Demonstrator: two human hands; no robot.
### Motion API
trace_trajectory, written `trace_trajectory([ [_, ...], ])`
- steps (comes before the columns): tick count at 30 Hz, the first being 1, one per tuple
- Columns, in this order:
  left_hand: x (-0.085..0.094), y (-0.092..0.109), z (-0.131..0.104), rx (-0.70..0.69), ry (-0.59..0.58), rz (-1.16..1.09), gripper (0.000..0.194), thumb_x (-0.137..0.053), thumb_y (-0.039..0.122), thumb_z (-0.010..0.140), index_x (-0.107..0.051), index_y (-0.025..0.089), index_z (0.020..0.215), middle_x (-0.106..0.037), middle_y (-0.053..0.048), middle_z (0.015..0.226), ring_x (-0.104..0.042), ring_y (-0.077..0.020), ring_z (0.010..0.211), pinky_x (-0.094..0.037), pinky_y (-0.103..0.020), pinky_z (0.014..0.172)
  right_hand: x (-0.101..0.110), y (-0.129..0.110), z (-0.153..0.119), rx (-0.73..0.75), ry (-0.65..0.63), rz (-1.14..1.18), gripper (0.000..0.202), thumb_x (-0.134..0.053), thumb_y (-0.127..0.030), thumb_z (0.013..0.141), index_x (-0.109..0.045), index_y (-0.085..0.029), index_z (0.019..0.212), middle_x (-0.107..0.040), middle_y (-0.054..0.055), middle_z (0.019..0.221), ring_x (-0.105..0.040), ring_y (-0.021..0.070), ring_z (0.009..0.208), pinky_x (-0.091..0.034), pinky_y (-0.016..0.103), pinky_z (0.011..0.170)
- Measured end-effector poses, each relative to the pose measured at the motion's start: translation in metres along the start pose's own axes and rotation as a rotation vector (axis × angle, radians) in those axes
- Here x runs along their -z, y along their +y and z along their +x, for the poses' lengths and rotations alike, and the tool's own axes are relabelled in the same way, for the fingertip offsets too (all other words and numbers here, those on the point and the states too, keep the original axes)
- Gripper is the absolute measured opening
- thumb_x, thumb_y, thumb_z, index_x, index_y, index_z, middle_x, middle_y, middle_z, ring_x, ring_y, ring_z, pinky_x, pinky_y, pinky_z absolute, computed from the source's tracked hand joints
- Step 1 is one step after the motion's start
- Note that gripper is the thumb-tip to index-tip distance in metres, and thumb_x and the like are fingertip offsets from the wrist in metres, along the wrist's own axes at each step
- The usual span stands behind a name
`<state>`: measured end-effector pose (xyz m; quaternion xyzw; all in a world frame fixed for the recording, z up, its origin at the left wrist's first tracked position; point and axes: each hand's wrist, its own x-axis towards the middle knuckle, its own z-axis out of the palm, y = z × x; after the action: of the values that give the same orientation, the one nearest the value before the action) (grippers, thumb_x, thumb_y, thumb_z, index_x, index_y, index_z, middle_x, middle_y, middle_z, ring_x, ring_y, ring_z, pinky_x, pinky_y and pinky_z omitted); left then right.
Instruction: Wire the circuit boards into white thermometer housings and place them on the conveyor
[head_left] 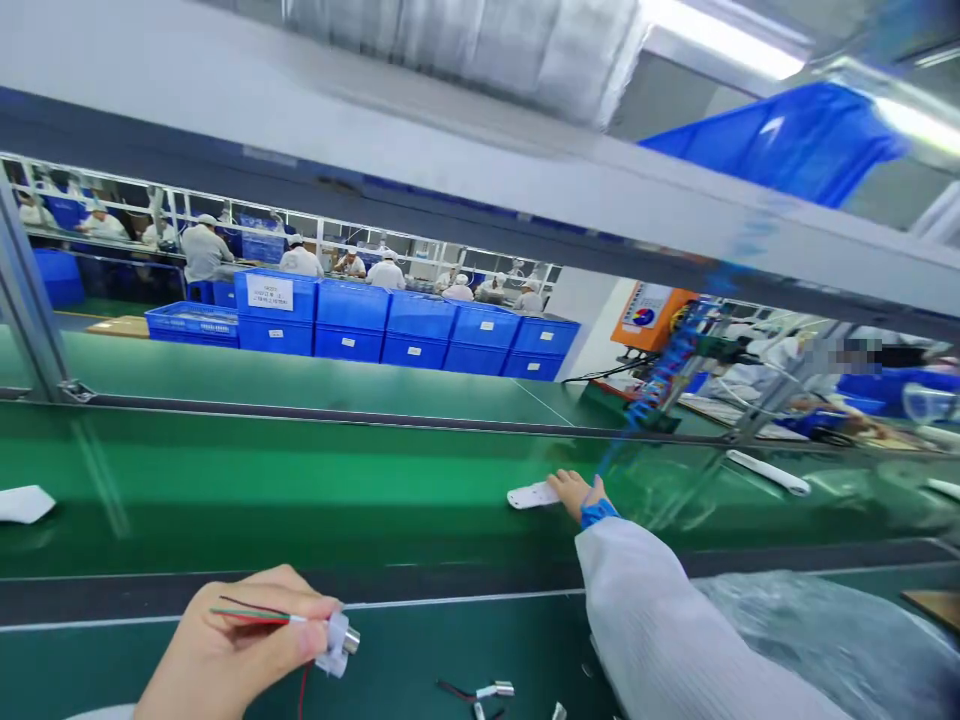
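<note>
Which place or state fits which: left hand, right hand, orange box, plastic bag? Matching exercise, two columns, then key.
1. Left hand
2. Right hand
3. Orange box
4. Plastic bag

A. beside the right sleeve
B. pinching a wired part
C. right of the blue bins
D. at a white part on the green surface

Pairs: 1-B, 2-D, 3-C, 4-A

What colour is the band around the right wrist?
Blue; the band shows best in the head view.

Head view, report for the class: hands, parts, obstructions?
Left hand pinching wired part. Right hand on white piece, green surface beneath. Clear plastic beside right sleeve.
</note>
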<state>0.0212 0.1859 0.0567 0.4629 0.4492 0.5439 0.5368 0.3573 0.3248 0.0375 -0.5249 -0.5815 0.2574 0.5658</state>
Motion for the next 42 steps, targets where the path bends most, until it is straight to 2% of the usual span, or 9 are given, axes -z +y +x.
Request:
trace_trajectory([
  [4,-0.006,0.024,-0.028,-0.002,0.011,-0.084,0.006,-0.067,0.019,0.057,-0.07,0.022,0.053,-0.059,-0.001,0.055,-0.052,-0.0138,0.054,-0.043,-0.023,0.051,-0.009,-0.035,-0.001,0.102,-0.183,-0.226,0.021,-0.044,-0.025,0.084,-0.052,-0.015,0.101,-0.054,0.005,0.102,-0.054,0.0158,0.088,-0.045,0.035,0.073],
  [7,-0.003,0.038,-0.052,-0.029,-0.018,0.012,0.006,-0.066,0.02,0.057,-0.069,0.019,0.052,-0.061,-0.003,0.055,-0.053,-0.0155,0.056,-0.044,-0.025,0.053,-0.031,-0.066,-0.025,0.161,-0.366,-0.367,0.019,-0.044,-0.027,0.084,-0.055,-0.014,0.092,-0.057,0.004,0.094,-0.055,0.0142,0.081,-0.045,0.034,0.071],
  [9,0.005,0.042,-0.068,-0.07,-0.016,0.079,0.006,-0.066,0.02,0.057,-0.069,0.018,0.052,-0.063,-0.004,0.057,-0.055,-0.0173,0.059,-0.045,-0.026,0.055,-0.051,-0.085,-0.066,0.203,-0.504,-0.433,0.015,-0.051,-0.026,0.08,-0.057,-0.013,0.082,-0.058,0.002,0.085,-0.055,0.0139,0.077,-0.044,0.033,0.071],
  [14,0.032,0.032,-0.101,-0.093,-0.087,0.183,0.007,-0.063,0.017,0.06,-0.07,0.016,0.057,-0.064,-0.005,0.06,-0.057,-0.018,0.06,-0.046,-0.026,0.055,-0.106,-0.117,-0.218,0.305,-0.78,-0.498,0.015,-0.067,-0.011,0.053,-0.061,-0.016,0.066,-0.059,0.001,0.069,-0.05,0.016,0.072,-0.038,0.026,0.065],
  [19,0.048,-0.007,-0.127,-0.122,-0.189,0.311,0.006,-0.065,0.013,0.058,-0.07,0.015,0.056,-0.065,-0.006,0.058,-0.057,-0.017,0.057,-0.044,-0.025,0.051,-0.14,-0.115,-0.303,0.255,-0.798,-0.489,0.017,-0.066,-0.012,0.052,-0.06,-0.016,0.068,-0.058,0.002,0.071,-0.048,0.0163,0.07,-0.035,0.025,0.062],
  [24,0.048,-0.047,-0.142,-0.149,-0.248,0.436,0.008,-0.065,0.008,0.058,-0.07,0.014,0.059,-0.068,-0.005,0.059,-0.06,-0.0156,0.056,-0.044,-0.022,0.051,-0.148,-0.103,-0.316,0.198,-0.791,-0.441,0.012,-0.065,-0.014,0.058,-0.058,-0.016,0.067,-0.059,0.001,0.068,-0.049,0.0157,0.067,-0.035,0.025,0.06],
  [28,0.047,-0.068,-0.144,-0.238,-0.215,0.537,0.008,-0.068,0.007,0.057,-0.071,0.014,0.06,-0.069,-0.004,0.058,-0.061,-0.0151,0.058,-0.045,-0.019,0.052,-0.141,-0.099,-0.317,0.015,-0.781,-0.309,0.035,-0.071,-0.013,0.051,-0.059,-0.016,0.083,-0.06,0.001,0.08,-0.052,0.0166,0.075,-0.037,0.025,0.067],
  [36,0.042,-0.076,-0.145,-0.524,-0.39,0.765,0.007,-0.066,0.012,0.064,-0.069,0.018,0.062,-0.069,0.0,0.06,-0.059,-0.0119,0.056,-0.043,-0.019,0.056,-0.125,-0.089,-0.312,-0.002,-0.831,-0.125,0.024,-0.071,-0.024,0.058,-0.065,-0.018,0.081,-0.06,0.002,0.081,-0.053,0.0176,0.077,-0.038,0.026,0.068],
  [42,0.036,-0.082,-0.14,-0.746,-0.521,0.887,0.029,-0.042,0.007,0.076,-0.058,0.015,0.052,-0.063,-0.001,0.053,-0.052,-0.0108,0.049,-0.039,-0.021,0.051,-0.123,-0.092,-0.313,-0.041,-0.87,-0.169,0.017,-0.068,-0.018,0.061,-0.066,-0.018,0.077,-0.059,0.001,0.074,-0.053,0.0162,0.071,-0.038,0.025,0.063],
])
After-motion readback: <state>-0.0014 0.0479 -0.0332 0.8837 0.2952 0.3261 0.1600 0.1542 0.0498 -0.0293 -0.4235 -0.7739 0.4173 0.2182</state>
